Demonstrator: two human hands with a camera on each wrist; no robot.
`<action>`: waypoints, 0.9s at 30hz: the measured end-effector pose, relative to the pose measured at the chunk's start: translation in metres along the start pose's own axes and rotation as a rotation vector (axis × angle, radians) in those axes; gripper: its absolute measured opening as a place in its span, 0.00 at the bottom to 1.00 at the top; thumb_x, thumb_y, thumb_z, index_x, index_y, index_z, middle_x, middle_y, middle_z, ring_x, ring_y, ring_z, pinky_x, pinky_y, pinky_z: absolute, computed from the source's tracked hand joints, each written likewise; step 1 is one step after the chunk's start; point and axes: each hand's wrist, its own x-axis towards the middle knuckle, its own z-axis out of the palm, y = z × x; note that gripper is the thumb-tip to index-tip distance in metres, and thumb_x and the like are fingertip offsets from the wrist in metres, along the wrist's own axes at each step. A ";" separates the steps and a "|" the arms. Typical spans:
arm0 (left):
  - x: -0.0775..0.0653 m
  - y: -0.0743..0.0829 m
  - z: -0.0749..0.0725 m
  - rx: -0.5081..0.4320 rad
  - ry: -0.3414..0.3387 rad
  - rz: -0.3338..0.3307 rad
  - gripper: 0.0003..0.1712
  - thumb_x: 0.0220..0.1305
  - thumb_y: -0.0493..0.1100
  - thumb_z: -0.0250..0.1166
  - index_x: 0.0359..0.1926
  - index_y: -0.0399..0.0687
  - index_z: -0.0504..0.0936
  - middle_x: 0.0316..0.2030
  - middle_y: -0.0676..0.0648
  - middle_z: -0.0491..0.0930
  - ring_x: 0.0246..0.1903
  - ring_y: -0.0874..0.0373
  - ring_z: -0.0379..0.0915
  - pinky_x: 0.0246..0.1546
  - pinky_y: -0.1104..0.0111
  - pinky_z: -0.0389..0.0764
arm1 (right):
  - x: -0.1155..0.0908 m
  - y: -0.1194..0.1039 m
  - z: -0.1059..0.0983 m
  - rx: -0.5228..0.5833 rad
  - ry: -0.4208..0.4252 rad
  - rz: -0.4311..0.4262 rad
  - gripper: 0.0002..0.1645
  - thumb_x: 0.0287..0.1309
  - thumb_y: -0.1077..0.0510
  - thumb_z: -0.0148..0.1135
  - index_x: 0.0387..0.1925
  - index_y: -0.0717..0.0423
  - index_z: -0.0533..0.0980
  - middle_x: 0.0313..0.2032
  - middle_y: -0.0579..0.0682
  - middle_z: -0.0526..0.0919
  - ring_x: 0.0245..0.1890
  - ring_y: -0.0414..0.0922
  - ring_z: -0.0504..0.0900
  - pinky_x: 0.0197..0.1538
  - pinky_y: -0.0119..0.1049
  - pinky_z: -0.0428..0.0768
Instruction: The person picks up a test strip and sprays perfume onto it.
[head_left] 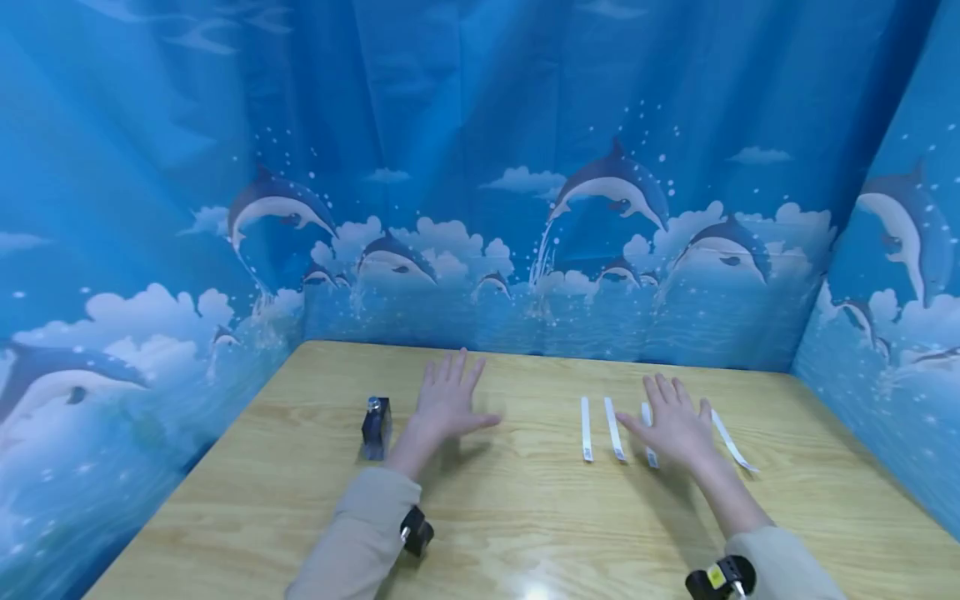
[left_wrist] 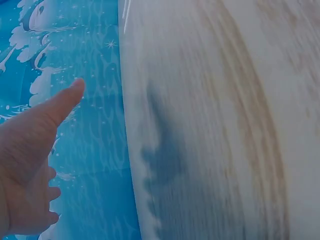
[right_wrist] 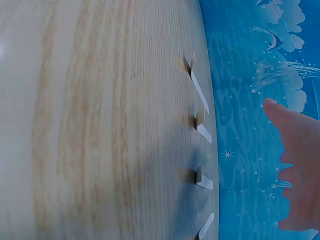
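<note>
My left hand is held over the table with its fingers spread, casting a shadow on the wood and holding nothing. Just to its left stands a small dark, box-like object with a shiny round metal part on top. My right hand, also with fingers extended and holding nothing, hovers over several narrow white paper strips. It partly covers one strip in the head view; another strip lies to its right. In the right wrist view, the near ends of strips bend up from the table.
The wood-grain table reaches back to a blue dolphin-print curtain, which also closes off the left and right sides. A small black camera is strapped on the left sleeve, and another camera on the right.
</note>
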 end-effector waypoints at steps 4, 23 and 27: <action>-0.001 -0.001 -0.007 -0.011 0.009 0.003 0.59 0.49 0.72 0.60 0.73 0.53 0.44 0.71 0.42 0.39 0.69 0.43 0.36 0.65 0.47 0.36 | 0.000 0.000 -0.003 0.009 0.069 -0.020 0.52 0.58 0.34 0.53 0.65 0.73 0.54 0.64 0.72 0.53 0.64 0.69 0.48 0.58 0.70 0.45; -0.014 -0.025 -0.045 -0.174 0.105 0.006 0.56 0.53 0.65 0.64 0.72 0.45 0.47 0.66 0.42 0.59 0.64 0.47 0.57 0.62 0.50 0.59 | -0.011 0.013 -0.026 0.230 0.103 0.036 0.45 0.61 0.39 0.53 0.60 0.76 0.61 0.56 0.75 0.66 0.56 0.70 0.62 0.55 0.62 0.63; -0.020 -0.037 -0.050 -0.199 0.138 0.000 0.54 0.53 0.64 0.65 0.71 0.43 0.51 0.65 0.41 0.61 0.61 0.46 0.61 0.58 0.52 0.66 | -0.014 0.019 -0.030 0.247 0.085 0.044 0.45 0.62 0.38 0.52 0.61 0.75 0.60 0.56 0.74 0.66 0.56 0.70 0.63 0.53 0.62 0.64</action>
